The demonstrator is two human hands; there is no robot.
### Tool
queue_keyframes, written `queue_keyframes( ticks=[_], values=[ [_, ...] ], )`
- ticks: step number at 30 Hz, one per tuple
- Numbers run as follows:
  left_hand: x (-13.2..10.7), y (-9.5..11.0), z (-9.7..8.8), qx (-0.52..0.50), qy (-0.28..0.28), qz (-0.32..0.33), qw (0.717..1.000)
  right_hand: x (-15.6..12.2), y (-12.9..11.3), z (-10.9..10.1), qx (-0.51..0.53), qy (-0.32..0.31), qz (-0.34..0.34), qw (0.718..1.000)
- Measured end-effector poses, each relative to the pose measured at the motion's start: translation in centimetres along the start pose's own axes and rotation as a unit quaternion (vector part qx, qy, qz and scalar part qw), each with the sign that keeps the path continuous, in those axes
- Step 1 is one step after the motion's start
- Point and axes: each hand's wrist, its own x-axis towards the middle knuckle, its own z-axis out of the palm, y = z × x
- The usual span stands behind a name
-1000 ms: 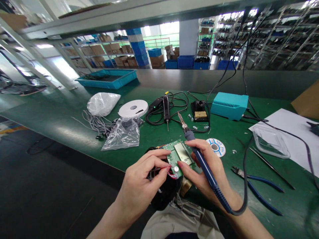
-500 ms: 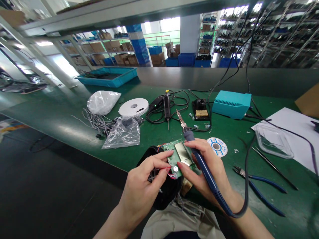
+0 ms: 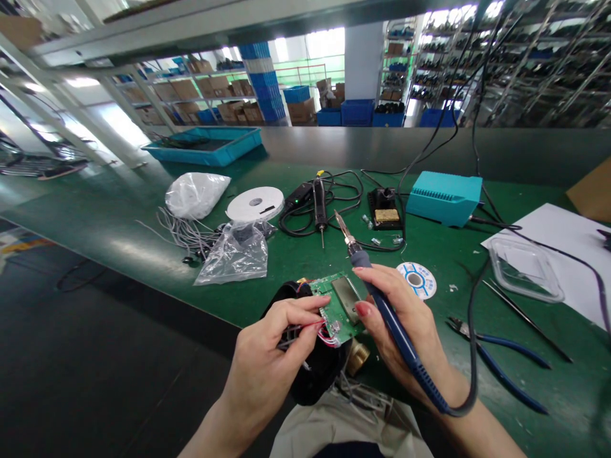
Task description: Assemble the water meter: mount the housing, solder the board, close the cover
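A green circuit board [image 3: 340,327] with a small display [image 3: 344,294] lies tilted over a round black housing [image 3: 310,385], near the bench's front edge. My left hand [image 3: 267,343] is closed at the board's left side, pinching a thin red wire [image 3: 319,322]. More wires run from the board's lower corner. My right hand [image 3: 410,324] is wrapped around a blue soldering iron [image 3: 396,331], its metal tip pointing up and away from the board. The right thumb rests at the board's right edge. Below it, a brass fitting [image 3: 358,357] shows beside the housing.
A solder spool [image 3: 427,273], cutters [image 3: 506,350] and tweezers [image 3: 525,321] lie on the right. Behind stand a teal soldering station [image 3: 443,197] and an iron stand [image 3: 386,219]. An electric screwdriver [image 3: 319,203], white reel [image 3: 238,203] and plastic bags [image 3: 243,257] lie beyond the board.
My right thumb has moved from the board's lower face to its right edge. The board has tilted slightly, and its display looks darker. The left hand has shifted slightly left.
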Motion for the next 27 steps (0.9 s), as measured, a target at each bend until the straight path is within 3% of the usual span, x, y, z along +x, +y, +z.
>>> queue_keyframes(
  ticks=[5,8,11,18,27],
  values=[
    [-0.2,0.1,-0.2,-0.006,-0.005,-0.004,1.0,0.0,-0.3,-0.5,0.044,0.121,0.09,0.988],
    [-0.3,0.1,-0.4,-0.006,-0.008,-0.001,1.0,0.2,0.0,-1.0,0.174,0.202,0.153,0.952],
    [-0.4,0.1,-0.5,-0.007,-0.009,0.005,1.0,0.6,0.4,-1.7,0.295,0.24,0.183,0.907],
    [-0.5,0.1,-0.7,-0.007,-0.013,0.015,1.0,1.3,1.0,-1.9,0.4,0.253,0.271,0.838],
    [-0.4,0.0,-0.7,-0.004,-0.021,0.011,1.0,0.6,1.3,-1.2,0.393,0.224,0.305,0.838]
  ],
)
